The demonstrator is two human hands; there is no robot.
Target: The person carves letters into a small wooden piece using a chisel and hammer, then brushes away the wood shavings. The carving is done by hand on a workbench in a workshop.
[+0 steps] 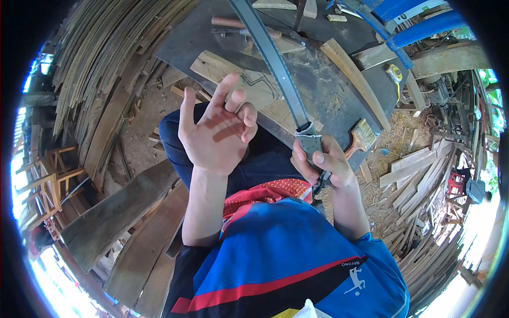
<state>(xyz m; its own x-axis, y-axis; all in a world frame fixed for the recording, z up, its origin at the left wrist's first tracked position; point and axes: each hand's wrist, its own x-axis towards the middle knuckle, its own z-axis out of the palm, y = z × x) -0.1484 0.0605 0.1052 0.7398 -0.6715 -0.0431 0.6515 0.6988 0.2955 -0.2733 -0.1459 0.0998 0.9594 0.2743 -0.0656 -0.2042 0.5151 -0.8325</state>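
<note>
My left hand is raised palm up, fingers spread and partly curled, with nothing in it and a band round one finger. My right hand is closed round the dark grey grip of a saw-like tool. Its long, narrow grey blade has toothed-looking edges and rises past the top of the view. The grip's upper end looks frayed and pale. Behind the blade and my left hand lies a pale board with dark lines on it. A paintbrush with pale bristles lies just right of my right hand.
The dark tabletop bears a long curved wood piece, a tool with a brown wooden handle and a yellow tape measure. Blue bars stand far right. Plank stacks rise at left; scrap wood lies at right.
</note>
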